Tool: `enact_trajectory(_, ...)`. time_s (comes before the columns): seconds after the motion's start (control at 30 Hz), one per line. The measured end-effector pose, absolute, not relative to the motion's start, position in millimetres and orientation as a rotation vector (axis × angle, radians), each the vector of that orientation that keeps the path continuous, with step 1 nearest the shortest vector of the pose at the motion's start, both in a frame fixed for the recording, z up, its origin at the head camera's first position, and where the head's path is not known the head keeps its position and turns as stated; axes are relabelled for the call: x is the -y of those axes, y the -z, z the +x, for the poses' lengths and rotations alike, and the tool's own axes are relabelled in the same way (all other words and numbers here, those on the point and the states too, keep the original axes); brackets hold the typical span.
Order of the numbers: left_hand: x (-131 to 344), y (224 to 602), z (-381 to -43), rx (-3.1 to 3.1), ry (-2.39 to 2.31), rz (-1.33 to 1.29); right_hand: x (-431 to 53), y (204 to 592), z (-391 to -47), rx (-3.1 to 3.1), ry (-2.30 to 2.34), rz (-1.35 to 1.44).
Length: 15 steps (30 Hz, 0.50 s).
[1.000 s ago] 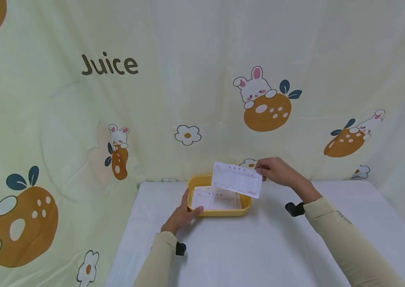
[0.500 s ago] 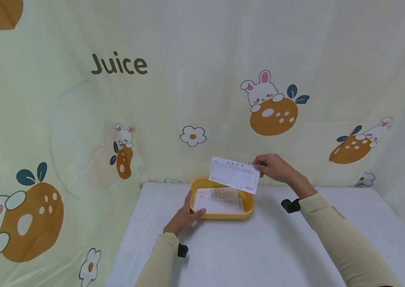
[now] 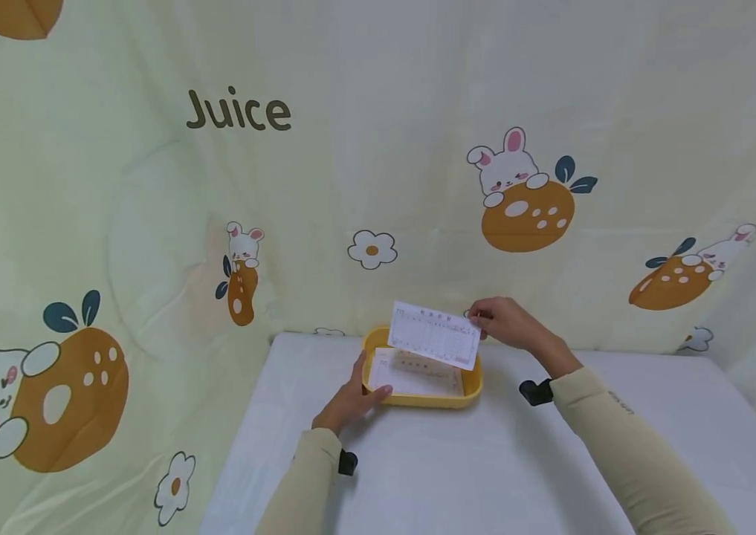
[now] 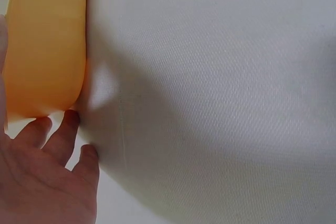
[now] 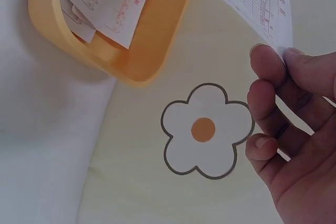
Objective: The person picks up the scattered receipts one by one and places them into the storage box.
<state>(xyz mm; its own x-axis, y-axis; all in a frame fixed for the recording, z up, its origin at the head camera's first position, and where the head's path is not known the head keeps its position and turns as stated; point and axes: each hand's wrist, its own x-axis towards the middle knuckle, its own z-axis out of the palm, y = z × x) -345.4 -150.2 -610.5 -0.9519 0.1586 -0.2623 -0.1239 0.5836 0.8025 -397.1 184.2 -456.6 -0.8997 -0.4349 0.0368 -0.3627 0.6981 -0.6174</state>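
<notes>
A yellow plastic basket (image 3: 427, 402) stands on the white table near the back, with printed paper slips (image 3: 411, 375) lying in it. My left hand (image 3: 347, 401) holds the basket's left end, the thumb at the front rim and the fingers along the left side. In the left wrist view, fingertips touch the basket's outer wall (image 4: 50, 40). Between thumb and index finger, my right hand (image 3: 508, 323) pinches one corner of a printed slip (image 3: 434, 334), which hangs tilted above the back of the basket. The right wrist view shows that pinch close up, the other fingers loosely curled.
A cream curtain (image 3: 311, 178) with rabbits, oranges and flowers hangs directly behind the table and along its left. White tabletop (image 3: 444, 468) stretches in front of the basket and to its right.
The slip in my right hand rose a little, then came down again, covering more of the basket's back. My left hand keeps its hold. The head view has shifted slightly.
</notes>
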Motion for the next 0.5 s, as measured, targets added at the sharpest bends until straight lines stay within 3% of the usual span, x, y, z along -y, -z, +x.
enact_trajectory(0.5, 151, 609, -343, -2.519, -1.315, 0.031, -174, 492, -395, -2.842, 0.933, -0.618)
